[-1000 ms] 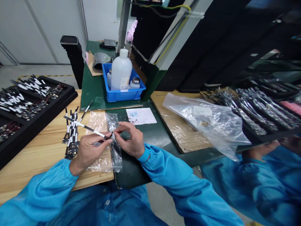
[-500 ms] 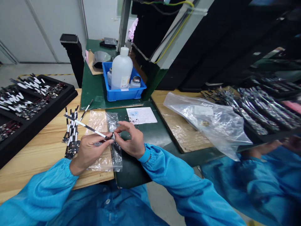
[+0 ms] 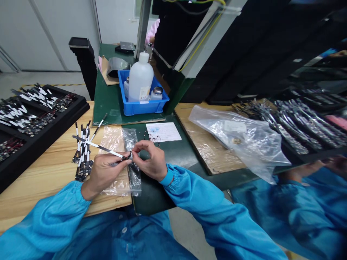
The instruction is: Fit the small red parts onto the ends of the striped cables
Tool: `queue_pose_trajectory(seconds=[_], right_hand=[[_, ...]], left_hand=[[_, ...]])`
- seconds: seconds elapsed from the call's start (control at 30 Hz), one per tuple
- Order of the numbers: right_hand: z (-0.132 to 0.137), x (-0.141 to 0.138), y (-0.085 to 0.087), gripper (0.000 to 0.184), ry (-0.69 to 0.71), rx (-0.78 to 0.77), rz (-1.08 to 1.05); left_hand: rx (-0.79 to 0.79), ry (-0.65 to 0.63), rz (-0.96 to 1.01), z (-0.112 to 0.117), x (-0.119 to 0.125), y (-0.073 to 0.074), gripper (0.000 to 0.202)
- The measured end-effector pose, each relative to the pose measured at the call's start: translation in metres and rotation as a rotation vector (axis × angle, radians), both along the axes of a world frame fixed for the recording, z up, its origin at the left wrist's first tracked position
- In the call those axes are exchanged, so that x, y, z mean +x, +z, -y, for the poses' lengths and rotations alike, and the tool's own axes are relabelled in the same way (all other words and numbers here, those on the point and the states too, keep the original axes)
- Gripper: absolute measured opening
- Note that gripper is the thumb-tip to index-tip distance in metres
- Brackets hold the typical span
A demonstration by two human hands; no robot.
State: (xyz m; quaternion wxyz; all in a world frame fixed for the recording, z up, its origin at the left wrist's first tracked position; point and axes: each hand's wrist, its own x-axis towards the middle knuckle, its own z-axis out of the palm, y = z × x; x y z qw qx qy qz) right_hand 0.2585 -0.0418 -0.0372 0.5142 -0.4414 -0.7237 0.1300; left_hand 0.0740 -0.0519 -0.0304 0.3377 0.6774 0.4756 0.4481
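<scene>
Left hand [image 3: 104,177] and right hand [image 3: 150,162] close together over the seam where wood meets mat, fingertips nearly meeting. Left hand pinches a long narrow dark strip with a white band [image 3: 97,147], apparently a flex cable, between thumb and fingers; right hand pinches its small dark far end, thumb and forefinger [image 3: 141,145] closed on it. Two-handed pinch seems meant to steady that end for close work; exact contact hidden by fingers. Beneath the hands lies a narrow clear plastic bag [image 3: 132,169], on a wider clear film sheet [image 3: 112,144], perhaps keeping parts off the bare surface. A loose bundle of similar white-banded strips with small circuit boards [image 3: 83,155] sits just beside the left hand, within easy reach. Wooden worktop [image 3: 54,184] carries a black compartment tray [image 3: 46,142] of more strips at far left. Dark green mat [image 3: 184,151] holds a white paper sheet [image 3: 162,131]. Beyond stands a blue plastic crate [image 3: 143,110] with a large white plastic bottle [image 3: 139,81]. A crumpled clear bag [image 3: 238,141] lies on cardboard at right. Blue sleeves [image 3: 46,220] cuffed at both wrists. White panelled wall [image 3: 35,36] behind; glossy dark surfaces right, unclear whether a second hand [image 3: 303,169] there is a reflection or a co-worker's.
</scene>
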Motion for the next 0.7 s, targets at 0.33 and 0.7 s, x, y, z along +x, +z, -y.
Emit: queue_pose_trajectory(seconds=[0.33, 0.7], right_hand=[[-0.003, 0.001, -0.001, 0.023, 0.007, 0.018, -0.028], [-0.012, 0.015, 0.000, 0.021, -0.029, 0.065, -0.019]], left_hand=[[-0.102, 0.022, 0.069, -0.002, 0.000, 0.004, 0.011], [-0.304, 0.095, 0.519, -0.014, 0.002, 0.011, 0.028]])
